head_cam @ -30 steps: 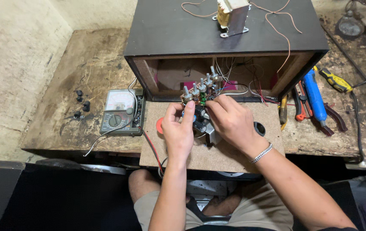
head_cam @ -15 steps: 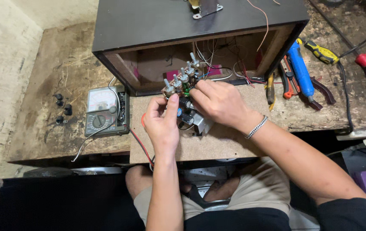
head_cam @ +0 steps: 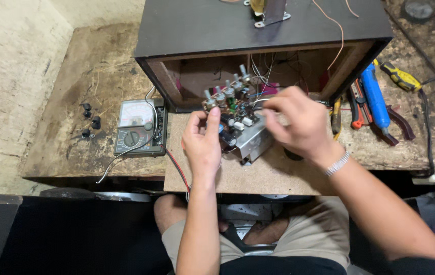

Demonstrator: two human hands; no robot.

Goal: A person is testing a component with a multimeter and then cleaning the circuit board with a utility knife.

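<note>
Worn wooden workbench (head_cam: 75,147) carries an open dark speaker cabinet (head_cam: 258,30), an analog multimeter (head_cam: 137,127) to the left, screwdrivers and pliers to the right. Circuit board (head_cam: 233,109) with a row of knob shafts and a metal heatsink sits on a fibreboard panel (head_cam: 258,173) just before the cabinet mouth. Left hand (head_cam: 203,142) closed on its near-left edge, right hand (head_cam: 299,119) pinching thin wires at its right end; looks light, rigid, fragile, so best held by edges or heatsink.

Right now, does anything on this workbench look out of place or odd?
Yes. The circuit board with its metal heatsink sits outside the open wooden cabinet, trailing wires, steadied by the left hand and right hand. Small black knobs lie scattered loose at left.
</note>
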